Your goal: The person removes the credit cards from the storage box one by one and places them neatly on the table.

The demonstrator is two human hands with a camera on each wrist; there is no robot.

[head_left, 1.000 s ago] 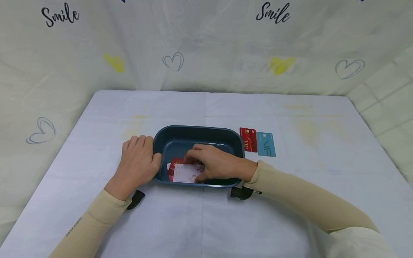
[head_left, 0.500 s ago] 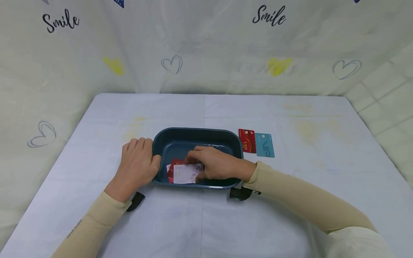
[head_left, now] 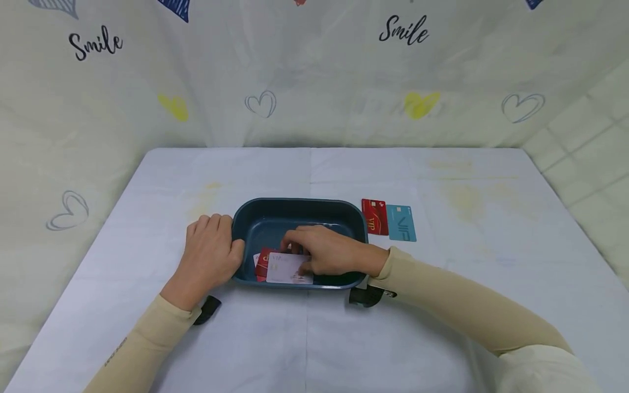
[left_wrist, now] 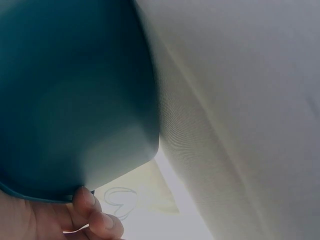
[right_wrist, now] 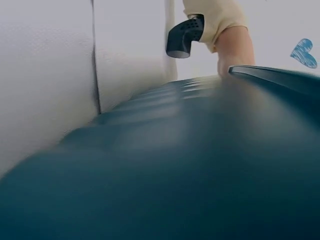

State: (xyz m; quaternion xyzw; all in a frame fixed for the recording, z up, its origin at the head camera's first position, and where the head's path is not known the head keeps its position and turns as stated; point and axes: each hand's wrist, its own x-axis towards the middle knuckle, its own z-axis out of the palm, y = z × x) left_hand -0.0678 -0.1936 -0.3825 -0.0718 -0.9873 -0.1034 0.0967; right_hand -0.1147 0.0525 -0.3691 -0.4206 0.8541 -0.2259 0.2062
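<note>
My left hand (head_left: 208,256) grips the left rim of a dark blue-green tray (head_left: 300,204), fingers outside the wall. In the left wrist view its fingertips (left_wrist: 89,197) show at the rim. My right hand (head_left: 329,248) reaches inside the tray with its fingers curled at a white VIP card (head_left: 282,267). The thumb lies over that card's near face and the other fingers are at its far edge, partly hidden. Under its left end a red card (head_left: 262,262) and the corner of another pale card (head_left: 256,258) stick out.
To the right of the tray, a red VIP card (head_left: 375,216) and a blue VIP card (head_left: 401,222) lie side by side on the white-covered table (head_left: 467,218). A black wrist camera (head_left: 366,296) sits under the right wrist, close to the tray's front corner.
The white card has shifted slightly right inside the tray, and the right thumb now lies over its face. The left hand keeps its place on the rim. The head view has tilted up a little.
</note>
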